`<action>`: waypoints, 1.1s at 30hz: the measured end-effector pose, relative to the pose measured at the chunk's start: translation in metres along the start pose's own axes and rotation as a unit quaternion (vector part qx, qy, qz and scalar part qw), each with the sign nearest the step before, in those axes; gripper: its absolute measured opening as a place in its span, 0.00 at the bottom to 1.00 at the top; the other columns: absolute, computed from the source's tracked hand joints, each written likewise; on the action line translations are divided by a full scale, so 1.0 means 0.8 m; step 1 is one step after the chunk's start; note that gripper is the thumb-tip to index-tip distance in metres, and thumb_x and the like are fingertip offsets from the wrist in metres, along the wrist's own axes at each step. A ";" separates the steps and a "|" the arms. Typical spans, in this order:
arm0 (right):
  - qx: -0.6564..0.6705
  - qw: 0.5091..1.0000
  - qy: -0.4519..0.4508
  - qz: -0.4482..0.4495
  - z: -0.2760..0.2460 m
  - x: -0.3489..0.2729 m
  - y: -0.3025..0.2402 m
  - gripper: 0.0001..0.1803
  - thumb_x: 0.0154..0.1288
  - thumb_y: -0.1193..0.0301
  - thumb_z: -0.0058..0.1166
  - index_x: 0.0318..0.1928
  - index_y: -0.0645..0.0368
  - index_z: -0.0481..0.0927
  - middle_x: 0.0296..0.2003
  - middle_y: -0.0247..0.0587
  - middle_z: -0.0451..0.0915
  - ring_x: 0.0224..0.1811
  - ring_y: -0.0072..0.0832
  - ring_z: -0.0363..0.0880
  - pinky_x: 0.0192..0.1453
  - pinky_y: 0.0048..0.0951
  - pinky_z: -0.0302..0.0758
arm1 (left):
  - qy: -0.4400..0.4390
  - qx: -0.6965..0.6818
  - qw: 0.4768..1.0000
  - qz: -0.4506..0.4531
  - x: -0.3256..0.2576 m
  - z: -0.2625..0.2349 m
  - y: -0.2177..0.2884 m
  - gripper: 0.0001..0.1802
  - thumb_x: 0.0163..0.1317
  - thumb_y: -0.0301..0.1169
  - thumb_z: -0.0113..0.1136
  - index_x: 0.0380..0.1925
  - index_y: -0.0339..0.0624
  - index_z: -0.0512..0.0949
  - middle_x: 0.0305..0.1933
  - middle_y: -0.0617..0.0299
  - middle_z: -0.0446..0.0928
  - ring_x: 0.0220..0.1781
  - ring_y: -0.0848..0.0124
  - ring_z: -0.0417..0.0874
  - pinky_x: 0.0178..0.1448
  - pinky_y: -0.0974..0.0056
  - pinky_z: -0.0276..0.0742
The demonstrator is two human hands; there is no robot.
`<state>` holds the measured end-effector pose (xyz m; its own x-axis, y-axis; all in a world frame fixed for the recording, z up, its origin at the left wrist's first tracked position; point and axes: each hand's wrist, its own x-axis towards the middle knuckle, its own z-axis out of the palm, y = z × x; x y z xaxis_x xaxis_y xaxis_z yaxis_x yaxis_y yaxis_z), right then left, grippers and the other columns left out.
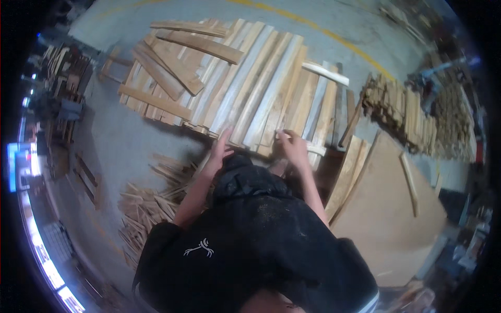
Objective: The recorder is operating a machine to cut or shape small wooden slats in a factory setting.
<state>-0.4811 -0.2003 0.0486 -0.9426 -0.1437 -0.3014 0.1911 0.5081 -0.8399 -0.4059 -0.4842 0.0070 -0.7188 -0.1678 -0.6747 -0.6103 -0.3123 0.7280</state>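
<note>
Grey floor, planks aligned toward one o'clock.
They lie at eleven o'clock from our right hand, the nearer, its grip unclear; our left hand has fingers apart.

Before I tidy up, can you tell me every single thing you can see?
boards: many, tan and greyish, side by side in front
loose planks: several, brown, on the boards' left part
scrap sticks: a heap, light brown, floor at lower left
wooden frame: one, brown, floor at left
wood stacks: at least two, brown, right
big sheet: one, tan, right
stick: one, pale, on the sheet
line: one, yellow, floor beyond the boards
floor: one, grey, all around
far-left clutter: too blurry to count
jacket: one, black, bottom middle
left hand, right hand: one each, bare, by the boards' near ends
</note>
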 end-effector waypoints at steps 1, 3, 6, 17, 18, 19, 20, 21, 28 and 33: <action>0.033 0.999 0.029 0.005 -0.013 0.001 -0.005 0.31 0.75 0.48 0.55 0.56 0.68 0.82 0.37 0.56 0.89 0.42 0.45 0.90 0.49 0.39 0.81 | 0.037 0.044 0.998 -0.023 0.001 0.007 0.001 0.53 0.65 0.68 0.56 0.80 0.48 0.58 0.82 0.51 0.57 0.75 0.43 0.67 0.74 0.45 0.67; 0.037 0.997 0.069 0.001 -0.037 0.015 -0.005 0.23 0.76 0.57 0.56 0.55 0.67 0.83 0.34 0.49 0.89 0.38 0.30 0.89 0.44 0.31 0.82 | 0.070 0.038 0.996 -0.035 -0.010 0.024 0.003 0.52 0.65 0.69 0.56 0.78 0.45 0.62 0.82 0.52 0.58 0.76 0.46 0.66 0.75 0.47 0.67; 0.109 0.983 0.139 -0.051 -0.071 0.053 0.052 0.20 0.77 0.61 0.56 0.54 0.67 0.83 0.37 0.40 0.88 0.36 0.21 0.84 0.42 0.23 0.78 | 0.096 0.101 0.985 0.102 -0.020 0.051 0.005 0.46 0.64 0.61 0.64 0.68 0.32 0.74 0.65 0.44 0.79 0.70 0.60 0.77 0.71 0.59 0.70; 0.238 0.965 0.035 0.106 -0.052 0.115 0.020 0.26 0.80 0.53 0.52 0.56 0.66 0.81 0.43 0.38 0.86 0.45 0.22 0.82 0.52 0.26 0.79 | 0.143 0.111 0.977 0.116 -0.035 0.005 0.028 0.37 0.65 0.58 0.66 0.55 0.31 0.81 0.49 0.50 0.86 0.51 0.61 0.86 0.55 0.59 0.79; 0.230 0.966 0.029 0.113 -0.042 0.116 0.015 0.27 0.80 0.52 0.52 0.57 0.66 0.81 0.45 0.40 0.85 0.46 0.23 0.82 0.53 0.27 0.79 | 0.163 0.188 0.963 0.105 -0.040 0.010 0.043 0.37 0.66 0.59 0.65 0.53 0.30 0.82 0.46 0.44 0.87 0.49 0.53 0.89 0.54 0.56 0.81; 0.224 0.967 0.025 0.119 -0.034 0.119 0.012 0.28 0.79 0.51 0.53 0.58 0.67 0.81 0.46 0.41 0.84 0.48 0.24 0.81 0.54 0.28 0.78 | 0.167 0.182 0.964 0.098 -0.042 0.011 0.049 0.37 0.66 0.59 0.65 0.53 0.30 0.82 0.46 0.44 0.87 0.49 0.53 0.89 0.54 0.56 0.81; 0.218 0.968 0.019 0.122 -0.028 0.122 0.011 0.28 0.79 0.51 0.53 0.58 0.67 0.81 0.46 0.41 0.84 0.48 0.24 0.81 0.54 0.28 0.78 | 0.170 0.202 0.955 0.137 -0.045 0.013 0.053 0.36 0.66 0.58 0.65 0.51 0.29 0.83 0.45 0.41 0.86 0.50 0.54 0.89 0.55 0.56 0.81; 0.172 0.979 0.034 0.105 -0.024 0.124 0.009 0.30 0.79 0.50 0.53 0.60 0.67 0.80 0.48 0.42 0.84 0.49 0.25 0.80 0.55 0.29 0.77 | 0.172 0.224 0.943 0.176 -0.045 0.013 0.053 0.35 0.67 0.57 0.65 0.48 0.28 0.83 0.44 0.37 0.86 0.52 0.54 0.89 0.56 0.57 0.81; 0.173 0.977 0.025 0.125 -0.034 0.135 0.015 0.35 0.79 0.48 0.52 0.67 0.68 0.74 0.54 0.45 0.82 0.53 0.29 0.80 0.58 0.31 0.75 | 0.115 0.274 0.951 0.088 -0.063 0.015 0.053 0.39 0.62 0.63 0.66 0.45 0.30 0.85 0.39 0.38 0.86 0.45 0.46 0.89 0.50 0.51 0.83; 0.276 0.953 -0.080 0.100 -0.047 0.143 0.036 0.36 0.81 0.46 0.47 0.71 0.66 0.70 0.63 0.45 0.79 0.61 0.33 0.79 0.64 0.33 0.75 | 0.130 0.250 0.946 0.159 -0.055 0.035 0.018 0.41 0.61 0.64 0.66 0.43 0.28 0.85 0.35 0.37 0.85 0.41 0.45 0.90 0.49 0.52 0.84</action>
<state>-0.5938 -0.1701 0.0070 -0.8271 -0.2412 -0.5077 0.5187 0.0204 -0.8547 -0.3919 -0.4552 0.0504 -0.8260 -0.4240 -0.3714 -0.5050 0.2640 0.8218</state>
